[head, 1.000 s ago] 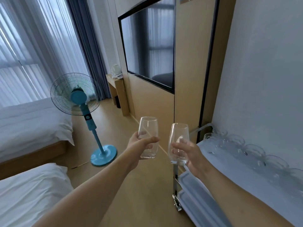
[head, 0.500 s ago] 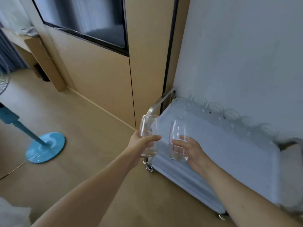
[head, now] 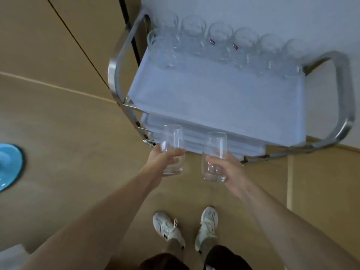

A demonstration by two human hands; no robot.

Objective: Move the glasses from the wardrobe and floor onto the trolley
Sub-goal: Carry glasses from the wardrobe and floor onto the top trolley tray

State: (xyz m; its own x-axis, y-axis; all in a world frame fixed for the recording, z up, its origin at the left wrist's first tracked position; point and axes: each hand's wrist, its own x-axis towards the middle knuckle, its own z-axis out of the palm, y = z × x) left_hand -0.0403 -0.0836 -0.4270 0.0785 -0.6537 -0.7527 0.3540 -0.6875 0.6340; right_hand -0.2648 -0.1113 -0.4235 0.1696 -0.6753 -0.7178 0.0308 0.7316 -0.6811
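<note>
I look straight down at a metal trolley (head: 115, 71) with a pale top shelf (head: 224, 102). Several clear glasses (head: 220, 41) stand in a row along the shelf's far edge against the wall. My left hand (head: 161, 160) grips a clear stemless glass (head: 172, 137), held upright just in front of the trolley's near left corner. My right hand (head: 228, 168) grips a second clear glass (head: 214, 151), upright, beside the first. Both glasses hang over the floor, short of the top shelf.
Lower trolley shelves (head: 194, 137) show under the top one. A chrome handle (head: 344, 98) curves round the right end. A blue fan base (head: 9, 166) sits on the wooden floor at the left. My two white shoes (head: 187, 227) stand close to the trolley. Wooden wall panels rise at the upper left.
The view has swung from the room down onto the trolley. Both hands, each still holding its glass, have come up to the trolley's near edge.
</note>
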